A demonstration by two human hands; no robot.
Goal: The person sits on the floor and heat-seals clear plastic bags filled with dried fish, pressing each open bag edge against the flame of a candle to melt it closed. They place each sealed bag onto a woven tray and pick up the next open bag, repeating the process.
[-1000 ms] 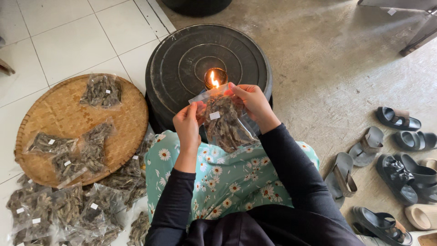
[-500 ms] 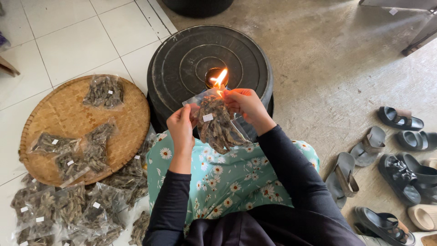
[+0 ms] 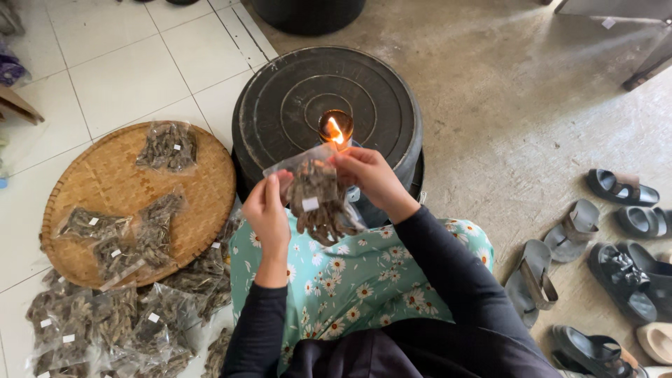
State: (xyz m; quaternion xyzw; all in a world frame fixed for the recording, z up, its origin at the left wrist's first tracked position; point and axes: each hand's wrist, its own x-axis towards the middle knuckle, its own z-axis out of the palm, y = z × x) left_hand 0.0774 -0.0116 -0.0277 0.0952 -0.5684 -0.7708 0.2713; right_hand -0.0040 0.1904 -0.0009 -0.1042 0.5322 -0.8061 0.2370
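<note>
Both my hands hold one clear plastic bag of dried brown pieces above my lap. My left hand grips its left top corner, my right hand pinches the right top corner. The bag's open edge lies just in front of a burning candle flame. The candle stands in the middle of a round black upturned tub. A small white label shows on the bag.
A round woven tray on the left carries a few filled bags. Several more bags are piled on the tiled floor at lower left. Sandals and slippers lie on the concrete at right.
The bag and both hands have drawn back toward me and dropped lower, so the flame now stands clear beyond the bag's top edge instead of touching it.
</note>
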